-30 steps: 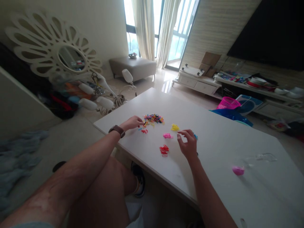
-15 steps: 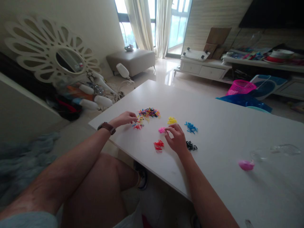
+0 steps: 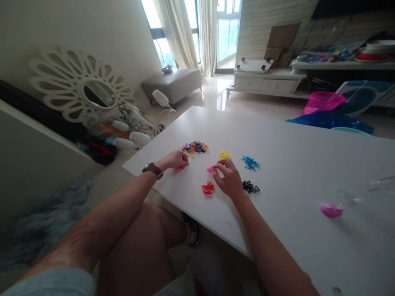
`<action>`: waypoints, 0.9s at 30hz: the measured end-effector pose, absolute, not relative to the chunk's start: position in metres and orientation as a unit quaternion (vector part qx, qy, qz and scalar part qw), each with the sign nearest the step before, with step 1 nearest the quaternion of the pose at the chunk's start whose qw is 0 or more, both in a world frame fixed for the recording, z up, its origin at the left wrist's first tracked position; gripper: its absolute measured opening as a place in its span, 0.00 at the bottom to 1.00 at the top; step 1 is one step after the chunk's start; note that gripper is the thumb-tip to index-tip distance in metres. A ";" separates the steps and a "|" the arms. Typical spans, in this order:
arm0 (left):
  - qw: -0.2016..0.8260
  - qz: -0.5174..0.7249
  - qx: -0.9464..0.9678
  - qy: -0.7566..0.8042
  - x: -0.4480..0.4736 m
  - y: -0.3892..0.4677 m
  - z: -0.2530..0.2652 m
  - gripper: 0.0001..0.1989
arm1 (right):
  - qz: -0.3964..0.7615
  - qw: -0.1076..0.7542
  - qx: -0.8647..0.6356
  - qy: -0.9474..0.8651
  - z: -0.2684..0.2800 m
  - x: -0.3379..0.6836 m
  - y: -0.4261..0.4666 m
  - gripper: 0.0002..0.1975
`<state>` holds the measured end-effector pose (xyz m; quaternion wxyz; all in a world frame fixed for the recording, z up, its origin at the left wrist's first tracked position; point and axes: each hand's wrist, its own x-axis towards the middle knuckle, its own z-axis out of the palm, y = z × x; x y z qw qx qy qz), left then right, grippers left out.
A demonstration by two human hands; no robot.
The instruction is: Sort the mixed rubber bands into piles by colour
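Note:
Small colourful rubber bands lie in heaps on the white table (image 3: 277,176). My left hand (image 3: 177,159) is closed in a pinch at the near side of the mixed heap (image 3: 195,146), with a small dark band showing at its fingertips. Partly under that hand lie a few red bands (image 3: 180,167). My right hand (image 3: 228,177) has thumb and fingers drawn together beside the pink bands (image 3: 211,169); what they pinch, if anything, is hidden. Around it are heaps of yellow (image 3: 224,154), blue (image 3: 250,163), red (image 3: 207,188) and black bands (image 3: 250,187).
To the right on the table are a pink bundle (image 3: 331,210) and a clear plastic object (image 3: 352,194). Beyond the table's far edge stand a pink basket (image 3: 322,102) and a blue plastic sheet (image 3: 330,119). A white lamp (image 3: 140,137) stands beyond its left edge.
My left hand has shifted right and nearer over the small red bands, covering part of them. My right hand stays by the pink heap. The camera view has turned slightly.

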<state>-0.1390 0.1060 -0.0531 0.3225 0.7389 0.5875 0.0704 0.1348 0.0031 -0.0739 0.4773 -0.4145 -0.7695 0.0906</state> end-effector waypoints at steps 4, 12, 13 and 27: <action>0.287 0.098 0.752 0.585 -0.137 0.103 -0.052 0.11 | 0.101 0.484 -0.416 -0.763 -0.076 0.136 0.004 0.06; 0.331 0.106 0.726 0.593 -0.135 0.098 -0.050 0.07 | 0.109 0.490 -0.413 -0.760 -0.077 0.135 0.004 0.06; 0.326 0.117 0.733 0.585 -0.136 0.098 -0.050 0.06 | 0.110 0.489 -0.414 -0.760 -0.078 0.135 0.004 0.06; 0.350 0.154 0.753 0.536 -0.142 0.100 -0.058 0.10 | 0.109 0.477 -0.424 -0.762 -0.075 0.137 0.003 0.05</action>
